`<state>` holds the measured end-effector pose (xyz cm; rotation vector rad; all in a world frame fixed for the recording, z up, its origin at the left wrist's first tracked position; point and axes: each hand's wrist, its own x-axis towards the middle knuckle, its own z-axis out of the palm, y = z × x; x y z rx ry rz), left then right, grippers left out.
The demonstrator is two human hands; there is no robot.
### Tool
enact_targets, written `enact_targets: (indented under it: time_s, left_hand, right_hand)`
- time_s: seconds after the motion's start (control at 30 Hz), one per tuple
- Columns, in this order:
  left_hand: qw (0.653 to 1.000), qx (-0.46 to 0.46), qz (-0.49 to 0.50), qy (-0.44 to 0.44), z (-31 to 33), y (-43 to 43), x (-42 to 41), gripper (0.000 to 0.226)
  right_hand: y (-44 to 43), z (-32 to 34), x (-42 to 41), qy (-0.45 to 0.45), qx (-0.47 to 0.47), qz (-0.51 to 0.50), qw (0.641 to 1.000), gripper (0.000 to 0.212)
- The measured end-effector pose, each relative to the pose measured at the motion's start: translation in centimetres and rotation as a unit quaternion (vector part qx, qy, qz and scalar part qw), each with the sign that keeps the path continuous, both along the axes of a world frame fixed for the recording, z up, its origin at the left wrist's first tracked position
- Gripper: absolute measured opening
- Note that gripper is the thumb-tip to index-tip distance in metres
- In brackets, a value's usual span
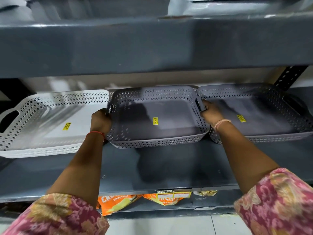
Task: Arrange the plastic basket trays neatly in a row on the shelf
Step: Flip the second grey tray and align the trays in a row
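1. Three plastic basket trays sit side by side on a dark grey shelf (169, 168).
2. The white tray (50, 146) is on the left. The middle grey tray (157, 141) is next to it. The right grey tray (264, 136) is on the other side.
3. The left hand (100, 120) is curled around the left handle end of the middle grey tray. The fingers are closed on the rim.
4. The right hand (210, 110) is curled around the right handle end of the same tray. Its fingers are closed on the rim too.
5. The middle grey tray touches the right grey tray at the back corner, and seems to touch the white tray at its back corner too. Its front edge looks a bit raised off the shelf, but the blur makes this hard to tell.
6. Each tray has a small yellow sticker (155, 121) on its flat bottom.
7. The left wrist has a red thread (94, 133) on it. The right wrist has a pale band (221, 122).
8. Both arms have pink flowery sleeves (277, 206).
9. Orange snack bags (116, 203) lie on the shelf below. A yellow price label (174, 195) is stuck on the shelf edge above them.
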<state>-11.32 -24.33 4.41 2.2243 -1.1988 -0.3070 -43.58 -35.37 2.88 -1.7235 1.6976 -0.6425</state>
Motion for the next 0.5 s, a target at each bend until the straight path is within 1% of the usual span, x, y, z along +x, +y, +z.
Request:
enact_targets:
  time_s: [0.1,0.2,0.27,0.33,0.4,0.5]
  left_hand:
    - [1.0,0.009,-0.004,-0.001,-0.1,0.0,0.1,0.028]
    - [0.999,0.041,-0.019,0.007,0.0,0.0,0.4,0.029]
    - [0.996,0.07,-0.044,0.016,0.1,0.2,0.7,0.033]
    - [0.992,0.096,-0.075,0.029,0.0,0.2,1.2,0.041]
    - [0.988,0.109,-0.096,0.05,0.2,0.3,1.4,0.048]
    - [0.984,0.125,-0.103,0.08,0.1,0.5,2.0,0.07]
  right_hand:
    - [-0.1,-0.2,0.0,0.004,-0.004,0.001,1.0,0.058]
    - [-0.2,-0.3,0.1,0.01,-0.009,0.011,1.0,0.056]
    - [-0.2,-0.3,0.0,0.008,0.01,0.015,1.0,0.065]
    - [-0.4,-0.3,-0.3,0.027,0.032,0.026,0.999,0.077]
    - [-0.5,-0.2,-0.7,0.046,0.041,0.046,0.997,0.085]
    - [-0.5,-0.3,-1.1,0.088,0.058,0.057,0.993,0.096]
